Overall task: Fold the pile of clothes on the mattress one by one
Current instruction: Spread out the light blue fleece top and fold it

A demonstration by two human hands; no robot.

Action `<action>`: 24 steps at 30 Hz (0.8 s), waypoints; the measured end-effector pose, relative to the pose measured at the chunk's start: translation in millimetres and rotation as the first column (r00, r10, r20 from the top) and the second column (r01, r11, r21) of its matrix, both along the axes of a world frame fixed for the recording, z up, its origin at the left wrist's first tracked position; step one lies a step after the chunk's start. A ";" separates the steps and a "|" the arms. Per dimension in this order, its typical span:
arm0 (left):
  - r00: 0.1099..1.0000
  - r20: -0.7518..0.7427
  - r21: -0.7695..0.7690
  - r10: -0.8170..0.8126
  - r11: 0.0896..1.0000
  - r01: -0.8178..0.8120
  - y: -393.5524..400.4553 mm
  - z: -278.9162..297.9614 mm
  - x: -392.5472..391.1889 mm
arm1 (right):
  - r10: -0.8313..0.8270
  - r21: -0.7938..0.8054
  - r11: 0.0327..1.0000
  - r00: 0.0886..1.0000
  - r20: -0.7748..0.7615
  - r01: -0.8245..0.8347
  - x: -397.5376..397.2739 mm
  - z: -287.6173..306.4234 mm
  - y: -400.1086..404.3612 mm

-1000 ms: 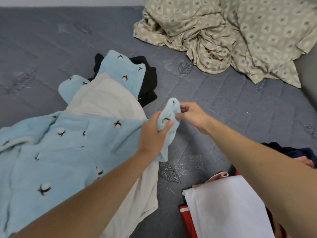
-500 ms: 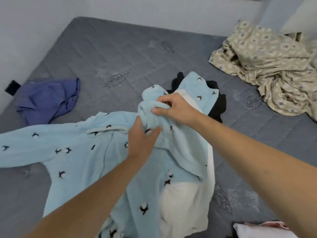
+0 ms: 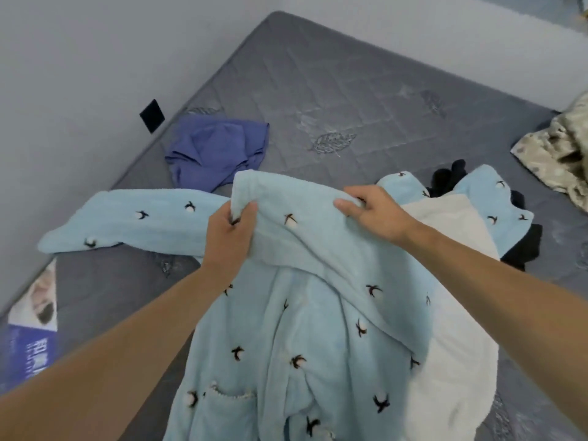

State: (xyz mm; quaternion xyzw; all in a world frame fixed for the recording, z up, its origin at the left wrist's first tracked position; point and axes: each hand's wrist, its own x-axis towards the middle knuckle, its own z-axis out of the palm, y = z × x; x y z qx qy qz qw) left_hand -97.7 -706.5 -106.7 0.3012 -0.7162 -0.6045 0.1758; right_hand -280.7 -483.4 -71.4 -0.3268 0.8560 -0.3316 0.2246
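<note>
A light blue fleece robe (image 3: 305, 338) with small dark and white motifs and a white lining lies spread over the grey mattress (image 3: 350, 90). My left hand (image 3: 227, 237) grips a folded-over sleeve of the robe near its cuff end. My right hand (image 3: 369, 214) holds the same sleeve farther right, fingers curled over its top edge. The sleeve is stretched between both hands, lifted above the robe's body. The other sleeve (image 3: 127, 218) lies flat to the left.
A purple-blue garment (image 3: 216, 151) lies crumpled near the wall. Black clothing (image 3: 521, 249) sits under the robe's right side. A beige patterned sheet (image 3: 560, 154) is bunched at the right edge. A black wall plate (image 3: 152, 116) and a blue printed label (image 3: 28, 338) are at left.
The view has swung left. Both hands carried the sleeve leftward over the robe's body and now hold it stretched out between them, farther apart than before.
</note>
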 end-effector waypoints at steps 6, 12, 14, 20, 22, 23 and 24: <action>0.997 0.076 -0.021 -0.004 1.000 0.006 -87.9 -20.5 33.7 | 0.162 0.449 0.874 0.983 0.087 -0.184 3.7 -27.9 -44.1; 0.990 0.096 0.025 0.105 0.994 -0.107 -159.7 -43.0 65.9 | 0.076 0.150 0.988 0.965 -0.252 -0.038 25.1 -29.6 -101.1; 0.985 0.097 0.050 0.142 0.988 -0.147 -186.2 -45.2 77.8 | 0.140 0.163 0.981 0.962 -0.234 -0.103 30.3 -29.2 -130.7; 0.971 0.222 0.034 0.090 0.994 -0.099 -261.2 -68.3 102.0 | 0.137 0.584 0.788 0.980 0.144 -0.196 18.2 -62.7 -127.0; 0.969 0.215 0.033 0.118 0.991 -0.128 -282.1 -77.2 104.5 | 0.195 0.608 0.761 0.974 0.117 -0.226 14.2 -70.5 -124.9; 0.969 0.211 0.039 0.130 0.989 -0.141 -292.6 -80.2 106.5 | 0.217 0.618 0.751 0.971 0.102 -0.233 13.4 -73.3 -130.4; 0.967 0.210 0.043 0.143 0.987 -0.156 -303.4 -82.4 108.3 | 0.232 0.617 0.752 0.969 0.083 -0.233 13.2 -75.4 -139.7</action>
